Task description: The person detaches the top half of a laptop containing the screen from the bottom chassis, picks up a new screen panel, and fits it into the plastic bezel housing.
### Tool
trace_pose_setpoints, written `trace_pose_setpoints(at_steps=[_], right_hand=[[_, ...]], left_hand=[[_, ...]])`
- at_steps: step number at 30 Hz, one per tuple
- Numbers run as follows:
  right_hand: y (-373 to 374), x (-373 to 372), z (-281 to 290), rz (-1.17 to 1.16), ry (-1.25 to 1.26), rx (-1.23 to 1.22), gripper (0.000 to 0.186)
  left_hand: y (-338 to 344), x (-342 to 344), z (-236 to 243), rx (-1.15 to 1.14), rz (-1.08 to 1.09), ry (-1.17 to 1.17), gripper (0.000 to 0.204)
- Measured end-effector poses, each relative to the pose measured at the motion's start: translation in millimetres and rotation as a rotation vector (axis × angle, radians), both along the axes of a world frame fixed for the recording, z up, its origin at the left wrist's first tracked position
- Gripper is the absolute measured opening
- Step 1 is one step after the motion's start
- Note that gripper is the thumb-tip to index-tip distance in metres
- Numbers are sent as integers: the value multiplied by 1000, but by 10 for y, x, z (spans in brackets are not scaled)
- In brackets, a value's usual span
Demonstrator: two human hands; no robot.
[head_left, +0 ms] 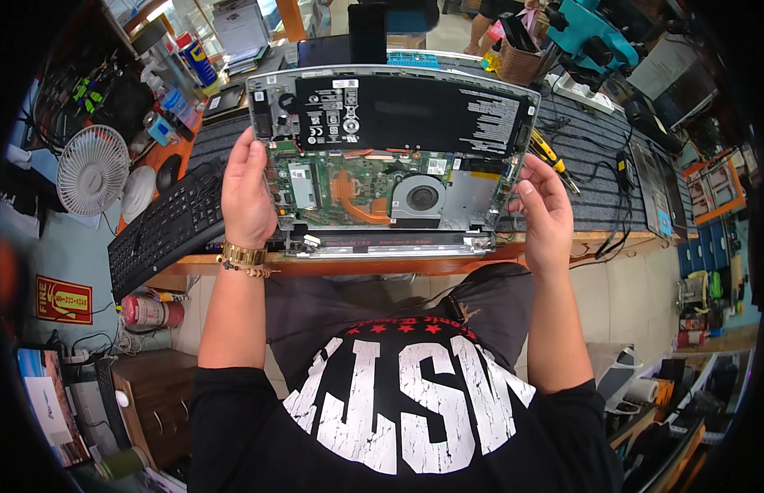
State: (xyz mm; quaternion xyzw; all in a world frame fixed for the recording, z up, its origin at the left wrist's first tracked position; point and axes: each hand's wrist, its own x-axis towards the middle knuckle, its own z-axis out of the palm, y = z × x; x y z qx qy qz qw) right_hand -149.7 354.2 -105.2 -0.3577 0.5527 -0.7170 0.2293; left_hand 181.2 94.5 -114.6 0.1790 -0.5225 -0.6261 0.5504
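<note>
An opened laptop (474,197) is held up at the near edge of the bench, its inner side facing me. A wide black battery (390,111) spans its upper part. Below that are a green circuit board, a copper heat pipe (347,199) and a round black cooling fan (421,195). Along the bottom, the hinged lid (390,241) shows as a narrow strip. My left hand (249,197) grips the laptop's left edge, thumb in front. At the right edge, my right hand (545,201) holds the laptop with curled fingers, partly hidden behind it.
A black keyboard (164,234) tilts over the bench's left edge, near a white desk fan (93,168). Bottles and a spray can (197,62) stand at the back left. Right of the laptop, a yellow-handled tool (546,152) and loose black cables lie on a striped mat (591,177).
</note>
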Motion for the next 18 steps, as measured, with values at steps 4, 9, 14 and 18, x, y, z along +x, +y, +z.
trace_pose_setpoints(at_steps=[4, 9, 14, 18], right_hand=[[66, -40, 4, -41, -5, 28, 46], [131, -129, -10, -53, -4, 43, 44], [151, -198, -58, -105, 97, 92, 42], [183, -290, 74, -192, 185, -3, 41]], left_hand=[[-109, 47, 61, -48, 45, 33, 38], [-236, 125, 306, -93, 187, 112, 39], [-266, 329, 655, -207, 220, 84, 34], [-333, 397, 833, -167, 208, 144, 33]])
